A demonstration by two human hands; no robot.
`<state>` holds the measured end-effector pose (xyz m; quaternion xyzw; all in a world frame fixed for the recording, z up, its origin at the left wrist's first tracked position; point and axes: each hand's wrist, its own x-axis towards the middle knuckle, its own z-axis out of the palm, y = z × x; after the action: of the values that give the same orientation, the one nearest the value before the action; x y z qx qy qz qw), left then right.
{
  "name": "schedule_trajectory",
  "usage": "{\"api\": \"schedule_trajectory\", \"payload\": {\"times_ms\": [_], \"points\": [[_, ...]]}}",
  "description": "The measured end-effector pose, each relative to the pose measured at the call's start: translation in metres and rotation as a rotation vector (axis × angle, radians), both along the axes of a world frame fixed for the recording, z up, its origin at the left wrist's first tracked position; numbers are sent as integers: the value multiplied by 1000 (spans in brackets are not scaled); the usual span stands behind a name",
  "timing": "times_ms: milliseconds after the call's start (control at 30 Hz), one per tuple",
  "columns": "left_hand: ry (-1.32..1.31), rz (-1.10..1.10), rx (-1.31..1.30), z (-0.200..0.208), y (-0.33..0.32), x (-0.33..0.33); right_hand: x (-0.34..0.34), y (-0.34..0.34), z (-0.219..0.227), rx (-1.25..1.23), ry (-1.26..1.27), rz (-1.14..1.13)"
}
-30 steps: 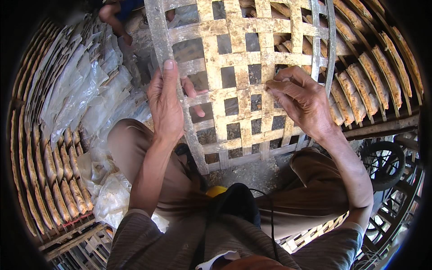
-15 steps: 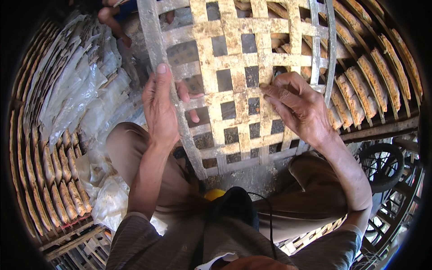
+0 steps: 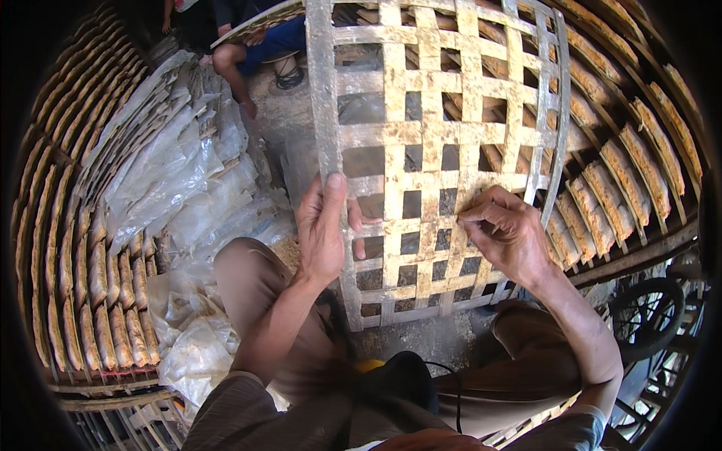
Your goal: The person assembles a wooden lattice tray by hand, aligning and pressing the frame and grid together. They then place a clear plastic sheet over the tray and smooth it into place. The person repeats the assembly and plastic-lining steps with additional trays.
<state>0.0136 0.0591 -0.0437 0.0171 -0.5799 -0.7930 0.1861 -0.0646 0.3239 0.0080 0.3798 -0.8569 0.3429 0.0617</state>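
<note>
Both hands and the lattice panel sit lower and farther right in my view than half a second ago; the surroundings have shifted down or rightward with them, and more of another person shows beyond my grip.

I have my left hand [image 3: 320, 237] clamped on the panel's left rail [image 3: 326, 98], thumb on the near face, two fingers showing through the openings behind. With my right hand [image 3: 511, 237] I pinch thumb and finger together against the woven strips; I cannot tell whether anything is between them. One lattice panel [image 3: 431, 134] spans the space between my hands and reaches beyond both, its larger part past my grip, its near edge just short of it. Its face turns toward me, and its side rails, two of them, run away from my lap, the left one leaning slightly left at the far end, which leaves my view.

Left of my grip lies one heap of plastic sheets [image 3: 169, 161], with racked brown slabs [image 3: 86, 338] past it. More slabs, too many to count, stand right of my right hand, with one dark wheel [image 3: 635, 350] nearer me. Beyond my left hand is the other person's bent knee [image 3: 228, 60].
</note>
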Motion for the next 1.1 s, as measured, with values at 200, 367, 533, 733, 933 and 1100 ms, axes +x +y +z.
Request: {"api": "schedule_trajectory", "payload": {"times_ms": [200, 367, 533, 733, 933, 1100], "points": [[29, 34, -6, 0, 10, -1, 3, 4, -7, 34, 96, -32], [73, 47, -15, -4, 2, -2, -4, 15, -1, 39, 152, -7], [109, 102, -105, 0, -2, 0, -19, 39, 43, 60, 722, -265], [126, 74, -184, 2, -6, 0, -45, 76, 48, -463, 125, -557], [89, 43, -151, -7, -15, -5, -37, 84, 52, -579, -285, -421], [46, 78, -207, -4, -15, 1, -27, 79, 63, -199, 446, -624]]}}
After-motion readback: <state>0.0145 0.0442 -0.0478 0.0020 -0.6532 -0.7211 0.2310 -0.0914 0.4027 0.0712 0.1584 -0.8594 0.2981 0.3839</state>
